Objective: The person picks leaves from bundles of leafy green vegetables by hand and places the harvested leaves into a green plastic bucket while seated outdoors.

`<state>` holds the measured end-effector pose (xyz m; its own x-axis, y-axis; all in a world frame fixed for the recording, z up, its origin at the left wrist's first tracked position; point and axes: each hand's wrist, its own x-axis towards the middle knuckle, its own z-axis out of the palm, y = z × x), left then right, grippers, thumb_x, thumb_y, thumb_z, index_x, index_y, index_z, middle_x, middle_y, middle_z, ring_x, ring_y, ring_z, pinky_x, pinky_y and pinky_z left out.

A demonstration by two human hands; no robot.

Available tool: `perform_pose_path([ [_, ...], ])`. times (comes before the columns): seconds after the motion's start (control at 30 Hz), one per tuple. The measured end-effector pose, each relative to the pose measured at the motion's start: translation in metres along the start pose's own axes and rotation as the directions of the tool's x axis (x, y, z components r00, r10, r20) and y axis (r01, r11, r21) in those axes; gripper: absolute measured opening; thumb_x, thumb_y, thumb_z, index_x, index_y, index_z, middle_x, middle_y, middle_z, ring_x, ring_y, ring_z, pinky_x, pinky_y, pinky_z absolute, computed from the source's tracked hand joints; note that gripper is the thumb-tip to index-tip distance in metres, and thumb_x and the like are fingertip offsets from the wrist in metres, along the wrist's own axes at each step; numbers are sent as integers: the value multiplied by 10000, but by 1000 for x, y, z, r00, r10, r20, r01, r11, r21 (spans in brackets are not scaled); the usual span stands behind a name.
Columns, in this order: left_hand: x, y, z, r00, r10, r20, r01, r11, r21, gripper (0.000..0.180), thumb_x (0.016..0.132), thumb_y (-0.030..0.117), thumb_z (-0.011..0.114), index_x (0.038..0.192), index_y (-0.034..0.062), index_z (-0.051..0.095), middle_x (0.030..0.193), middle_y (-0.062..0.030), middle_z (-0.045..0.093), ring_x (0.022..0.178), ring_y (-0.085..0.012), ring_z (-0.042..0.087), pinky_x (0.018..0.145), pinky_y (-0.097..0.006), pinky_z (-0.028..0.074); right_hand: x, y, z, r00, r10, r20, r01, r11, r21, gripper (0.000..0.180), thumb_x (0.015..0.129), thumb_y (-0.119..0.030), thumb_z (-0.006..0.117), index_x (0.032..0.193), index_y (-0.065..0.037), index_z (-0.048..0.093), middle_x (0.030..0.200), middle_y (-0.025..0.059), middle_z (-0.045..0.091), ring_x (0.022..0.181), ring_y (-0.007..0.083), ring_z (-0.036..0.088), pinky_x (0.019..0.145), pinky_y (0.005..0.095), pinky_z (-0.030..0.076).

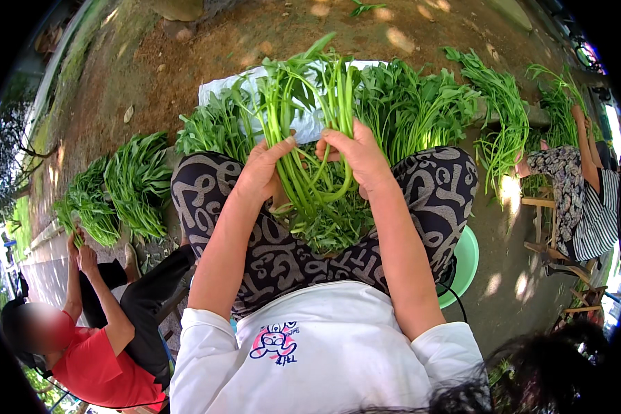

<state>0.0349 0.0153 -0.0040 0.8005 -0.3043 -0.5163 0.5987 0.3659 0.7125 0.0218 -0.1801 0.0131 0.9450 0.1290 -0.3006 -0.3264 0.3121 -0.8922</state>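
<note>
Both of my hands are raised between my knees with a bunch of water spinach (pixel 281 117), its long green stems upright and some bent over. My left hand (pixel 263 165) closes round the stems on the left side, thumb across them. Round the stems on the right, my right hand (pixel 359 157) is closed too, its thumb and fingers pinched toward the middle. Below the hands, a heap of loose cut greens (pixel 331 231) lies between my thighs. Stems in front hide part of the fingers.
A white plastic sheet (pixel 221 90) lies ahead, with piled water spinach (pixel 421 103) at its right. A pale green basin (pixel 462 265) stands by my right leg. A co-worker in red (pixel 110 366) sits at left, another in stripes (pixel 592 221) at right, both beside more greens.
</note>
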Motion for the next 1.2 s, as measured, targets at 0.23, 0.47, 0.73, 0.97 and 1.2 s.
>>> perform_pose_path([
  [0.23,-2,3,-6,996,81,-37,-81,996,-19,300,906,170,620,1151,20,535,913,-93,627,773,-191,623,670,-341,517,-3,-11,-11,998,-57,8,56,998,33,121,863,-113,617,929,-36,552,759,43,593,618,124,575,557,265,501],
  [0.47,6,6,-26,952,137,-274,-131,991,40,160,907,189,595,929,35,562,744,-75,613,574,-155,546,520,-299,491,-8,-42,-32,969,-47,-242,92,979,181,155,841,-69,631,950,14,558,715,66,566,559,109,533,462,218,448],
  [0.73,5,5,-36,948,132,-288,-118,991,67,169,891,171,625,963,39,547,777,-67,606,612,-160,562,513,-305,483,-21,-62,-70,859,-311,-406,325,945,-35,167,824,-119,680,932,-12,611,710,29,576,578,87,528,502,216,422],
  [0.97,9,-4,-19,991,49,-127,-42,997,59,264,869,198,685,1032,42,548,839,-59,611,729,-167,617,661,-323,537,0,-15,-9,991,-113,-69,80,924,-374,168,851,-179,650,935,-38,613,780,23,584,636,100,533,572,238,465],
  [1.2,-2,1,12,998,2,-68,-1,1000,10,289,871,167,680,1093,31,554,922,-60,630,771,-163,622,674,-322,541,11,30,15,991,-43,123,89,909,-406,290,808,-126,633,1048,18,558,837,120,634,761,213,616,722,377,483],
])
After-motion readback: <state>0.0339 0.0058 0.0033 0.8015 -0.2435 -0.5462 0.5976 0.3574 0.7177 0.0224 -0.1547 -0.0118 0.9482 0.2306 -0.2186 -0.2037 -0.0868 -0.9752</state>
